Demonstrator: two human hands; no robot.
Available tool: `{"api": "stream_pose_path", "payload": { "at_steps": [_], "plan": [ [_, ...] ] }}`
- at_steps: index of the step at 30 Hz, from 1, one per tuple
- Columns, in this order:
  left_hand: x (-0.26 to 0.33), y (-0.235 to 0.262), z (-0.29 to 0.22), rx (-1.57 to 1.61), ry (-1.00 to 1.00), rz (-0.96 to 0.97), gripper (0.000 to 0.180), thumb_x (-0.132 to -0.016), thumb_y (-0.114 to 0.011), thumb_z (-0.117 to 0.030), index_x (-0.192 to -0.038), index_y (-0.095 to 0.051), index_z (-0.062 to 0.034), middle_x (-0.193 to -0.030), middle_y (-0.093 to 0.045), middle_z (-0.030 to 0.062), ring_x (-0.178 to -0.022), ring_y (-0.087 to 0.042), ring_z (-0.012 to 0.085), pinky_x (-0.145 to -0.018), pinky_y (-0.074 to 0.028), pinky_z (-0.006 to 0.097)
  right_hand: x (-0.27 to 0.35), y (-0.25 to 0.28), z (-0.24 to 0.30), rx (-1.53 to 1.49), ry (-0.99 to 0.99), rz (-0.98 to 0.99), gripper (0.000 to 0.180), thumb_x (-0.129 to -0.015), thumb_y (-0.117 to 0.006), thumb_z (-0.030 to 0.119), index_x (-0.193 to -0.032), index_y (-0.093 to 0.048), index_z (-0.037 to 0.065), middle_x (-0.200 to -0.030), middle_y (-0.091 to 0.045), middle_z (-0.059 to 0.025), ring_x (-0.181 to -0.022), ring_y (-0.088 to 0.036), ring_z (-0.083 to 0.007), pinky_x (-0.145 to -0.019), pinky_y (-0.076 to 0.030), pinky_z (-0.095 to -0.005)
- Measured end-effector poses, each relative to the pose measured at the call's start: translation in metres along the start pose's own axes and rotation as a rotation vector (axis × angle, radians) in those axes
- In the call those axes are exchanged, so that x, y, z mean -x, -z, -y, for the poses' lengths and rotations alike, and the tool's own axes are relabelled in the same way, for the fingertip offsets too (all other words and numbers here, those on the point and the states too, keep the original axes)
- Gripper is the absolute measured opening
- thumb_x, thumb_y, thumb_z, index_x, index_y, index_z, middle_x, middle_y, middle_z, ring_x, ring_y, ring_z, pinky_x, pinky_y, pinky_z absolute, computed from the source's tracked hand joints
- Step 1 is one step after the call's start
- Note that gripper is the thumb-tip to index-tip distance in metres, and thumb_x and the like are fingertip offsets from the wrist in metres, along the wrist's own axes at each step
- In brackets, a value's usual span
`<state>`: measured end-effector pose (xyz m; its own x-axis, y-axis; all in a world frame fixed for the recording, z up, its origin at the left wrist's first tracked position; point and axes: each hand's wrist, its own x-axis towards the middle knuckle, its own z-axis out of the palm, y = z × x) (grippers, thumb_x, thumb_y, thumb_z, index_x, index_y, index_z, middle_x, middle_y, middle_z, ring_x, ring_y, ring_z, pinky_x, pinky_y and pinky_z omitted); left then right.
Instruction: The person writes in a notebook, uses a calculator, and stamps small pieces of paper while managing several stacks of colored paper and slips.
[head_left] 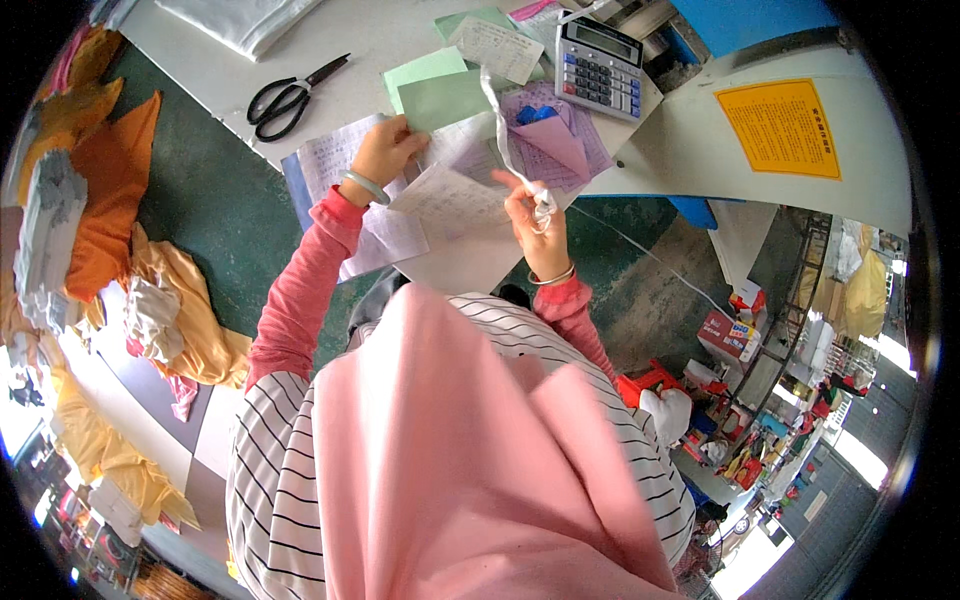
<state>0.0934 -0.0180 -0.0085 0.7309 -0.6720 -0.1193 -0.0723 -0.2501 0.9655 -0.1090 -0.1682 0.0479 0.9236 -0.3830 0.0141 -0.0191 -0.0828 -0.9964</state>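
My left hand point(385, 150) pinches the top edge of a handwritten paper sheet point(450, 195) and lifts it off a stack of papers point(325, 160) on the white table point(330, 40). A pale bangle sits on that wrist. My right hand point(530, 215) is closed on a thin strip of clear plastic tape point(500, 125) that curls upward over the papers. Purple paper slips point(560, 140) lie just beyond the right hand, with a small blue object on them. Green paper sheets point(440, 90) lie behind the held sheet.
Black scissors point(290, 100) lie on the table at the left. A grey calculator point(598, 68) stands at the back right. Folded white cloth point(245, 20) is at the far edge. Orange and yellow fabric piles point(110, 200) cover the floor at left. A yellow notice point(780, 128) is on a white panel.
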Motion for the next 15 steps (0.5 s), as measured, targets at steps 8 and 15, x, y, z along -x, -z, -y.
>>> {"api": "stream_pose_path", "payload": {
  "at_steps": [8,15],
  "plan": [
    [-0.002,0.006,-0.007,0.335,0.121,-0.055,0.018,-0.084,-0.057,-0.013,-0.094,-0.06,0.0025,-0.076,-0.059,0.0016,-0.064,-0.053,0.007,-0.052,-0.043,0.018,0.01,0.011,-0.046,0.062,-0.354,-0.242,0.013,-0.083,-0.058,0.016,-0.08,-0.052,0.005,-0.059,-0.046,0.0027,-0.045,-0.041,-0.0057,-0.042,-0.033,-0.0227],
    [0.005,0.005,-0.014,0.333,-0.102,-0.035,0.022,-0.085,-0.055,-0.011,-0.1,-0.058,0.0042,-0.085,-0.062,0.0023,-0.07,-0.056,0.0082,-0.058,-0.048,0.023,-0.004,0.001,-0.051,0.341,-0.28,-0.411,0.016,-0.08,-0.059,0.016,-0.079,-0.051,0.003,-0.058,-0.049,-0.0047,-0.046,-0.047,-0.0143,-0.043,-0.037,-0.0297]
  ]
}}
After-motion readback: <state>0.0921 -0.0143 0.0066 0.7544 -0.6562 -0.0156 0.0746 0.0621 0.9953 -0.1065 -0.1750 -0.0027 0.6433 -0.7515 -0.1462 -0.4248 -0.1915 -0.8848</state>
